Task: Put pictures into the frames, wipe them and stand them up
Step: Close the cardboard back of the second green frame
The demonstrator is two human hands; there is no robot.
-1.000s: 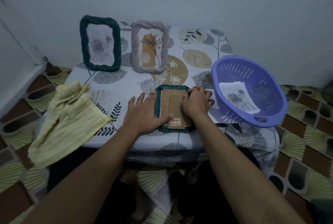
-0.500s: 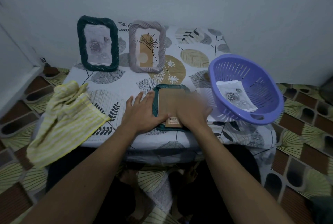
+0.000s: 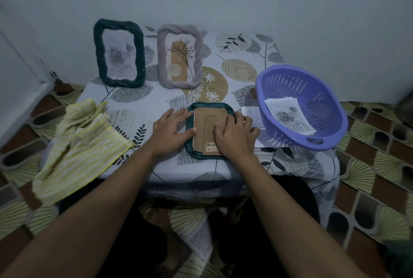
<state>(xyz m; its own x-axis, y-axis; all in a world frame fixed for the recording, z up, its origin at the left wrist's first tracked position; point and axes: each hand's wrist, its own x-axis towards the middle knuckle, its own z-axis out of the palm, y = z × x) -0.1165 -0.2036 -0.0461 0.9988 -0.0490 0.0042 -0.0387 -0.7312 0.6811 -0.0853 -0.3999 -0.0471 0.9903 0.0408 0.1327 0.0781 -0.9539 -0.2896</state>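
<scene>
A dark green frame [image 3: 210, 107] lies face down near the table's front edge, its brown cardboard back [image 3: 204, 129] facing up. My left hand [image 3: 171, 131] rests flat on the frame's left side, thumb on the cardboard. My right hand [image 3: 234, 135] presses on the right part of the back with fingers bent. Two frames with pictures stand at the back: a dark green one [image 3: 119, 53] and a grey one [image 3: 180, 55]. A yellow striped cloth [image 3: 78, 143] lies at the left. More pictures [image 3: 288, 116] lie in the purple basket [image 3: 299, 105].
The small table [image 3: 241, 72] has a leaf-patterned cover and stands against a pale wall. A sheet of white paper [image 3: 252, 113] lies between the frame and the basket. Patterned floor tiles surround the table.
My right hand has slid from the frame's upper right corner down onto the lower right part of the cardboard back. My left hand stays on the frame's left side.
</scene>
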